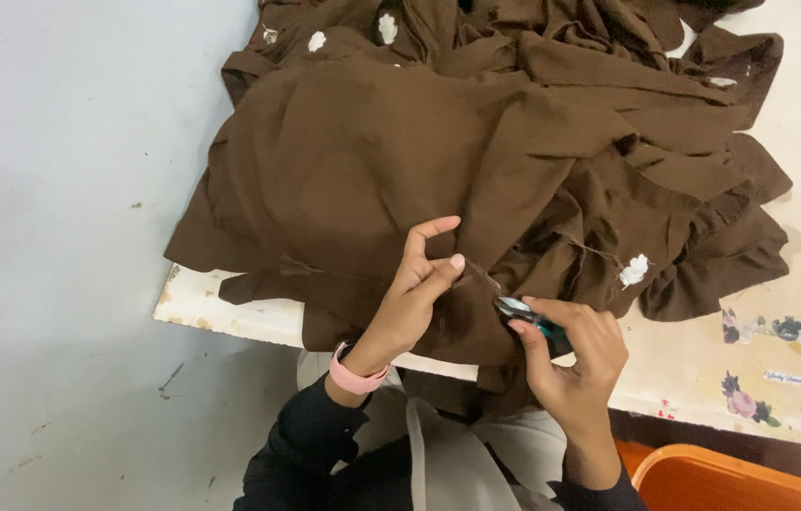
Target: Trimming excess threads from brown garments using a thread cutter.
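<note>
A big heap of dark brown cloth (400, 142) with small white flower patches lies on a cream table (703, 369). My left hand (414, 289) pinches a fold of the brown cloth near the table's front edge, index finger raised. My right hand (575, 364) holds a small thread snipper (528, 312) with a metal tip and teal handle, its tip touching the cloth just right of my left thumb. A pink band (355, 377) sits on my left wrist.
The table has a worn front edge (220, 312) and flower prints (779, 331) on its right side. A grey floor (50, 237) lies to the left. An orange plastic crate (712, 478) stands at the lower right, beside my lap.
</note>
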